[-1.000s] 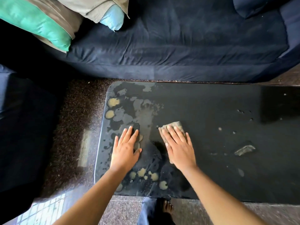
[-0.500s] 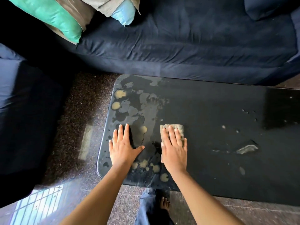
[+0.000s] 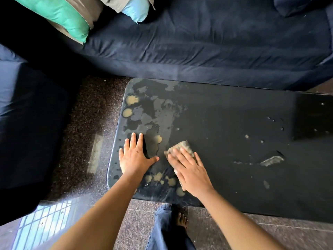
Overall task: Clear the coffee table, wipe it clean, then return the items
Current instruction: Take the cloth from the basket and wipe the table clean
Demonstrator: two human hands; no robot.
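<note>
Right hand (image 3: 191,170) has turned, pressing flat on the cloth (image 3: 182,146), while left hand (image 3: 135,157) lies flat on the cleared coffee table (image 3: 234,114), still spotty, nothing put back.

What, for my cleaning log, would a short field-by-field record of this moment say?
left hand: flat on the coffee table, fingers straight
right hand: fingers straight, pressing the cloth onto the table
tan blotches: around the table's left end, not wiped off
pale scrap: lying on the table's right part
sofa: dark blue, beyond the table
</note>
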